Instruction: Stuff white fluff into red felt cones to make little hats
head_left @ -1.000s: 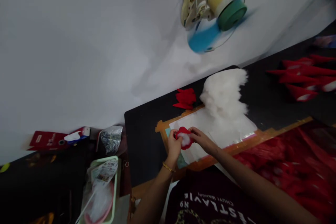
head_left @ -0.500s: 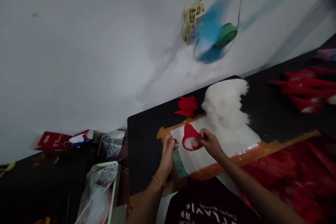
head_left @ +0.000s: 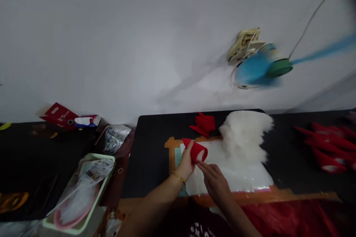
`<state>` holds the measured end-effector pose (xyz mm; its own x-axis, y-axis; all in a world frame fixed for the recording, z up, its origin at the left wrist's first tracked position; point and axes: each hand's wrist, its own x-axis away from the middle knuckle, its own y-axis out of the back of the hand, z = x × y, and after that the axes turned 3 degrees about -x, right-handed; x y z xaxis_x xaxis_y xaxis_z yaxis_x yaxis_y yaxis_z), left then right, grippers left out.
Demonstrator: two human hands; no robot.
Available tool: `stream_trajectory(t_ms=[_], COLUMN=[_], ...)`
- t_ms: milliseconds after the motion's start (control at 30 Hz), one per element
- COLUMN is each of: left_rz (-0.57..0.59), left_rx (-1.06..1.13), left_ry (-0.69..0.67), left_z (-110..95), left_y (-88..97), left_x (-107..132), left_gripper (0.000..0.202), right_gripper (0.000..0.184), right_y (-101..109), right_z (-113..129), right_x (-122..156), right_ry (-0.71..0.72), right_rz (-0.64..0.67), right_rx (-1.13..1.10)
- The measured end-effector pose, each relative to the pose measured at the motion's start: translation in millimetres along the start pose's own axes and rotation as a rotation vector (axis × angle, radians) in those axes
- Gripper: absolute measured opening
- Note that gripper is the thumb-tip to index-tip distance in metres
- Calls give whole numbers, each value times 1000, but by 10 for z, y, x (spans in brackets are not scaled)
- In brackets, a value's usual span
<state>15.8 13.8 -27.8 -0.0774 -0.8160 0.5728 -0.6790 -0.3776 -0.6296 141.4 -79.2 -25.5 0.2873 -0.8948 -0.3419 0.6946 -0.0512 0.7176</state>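
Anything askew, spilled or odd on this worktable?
Nothing spilled or damaged. The white stuffing lies loose in a heap, partly off the taped sheet. The left hand holds a red felt cone.

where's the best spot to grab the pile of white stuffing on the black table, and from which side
Probably the near, lower edge of the white stuffing, reached from the right hand side. It is a loose, fluffy heap, so pinch off a tuft; the left hand already holds the red felt cone.
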Motion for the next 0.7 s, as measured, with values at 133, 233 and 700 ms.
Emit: stream_trajectory(t_ms=[133,233,700], left_rz=[89,137,218], left_rx=[-46,-106,-237], left_ry=[-9,-28,-110], left_z=[-14,-76,-262], left_y=[-36,-96,-24], left_x=[216,386,423], left_gripper=[48,50,53], right_gripper=[41,37,46], right_y=[-266,-342,96], right_z=[6,82,332], right_x=[-29,-91,-309], right_ry=[-97,-290,-617], right_rz=[53,198,166], right_rx=[16,-173,-635])
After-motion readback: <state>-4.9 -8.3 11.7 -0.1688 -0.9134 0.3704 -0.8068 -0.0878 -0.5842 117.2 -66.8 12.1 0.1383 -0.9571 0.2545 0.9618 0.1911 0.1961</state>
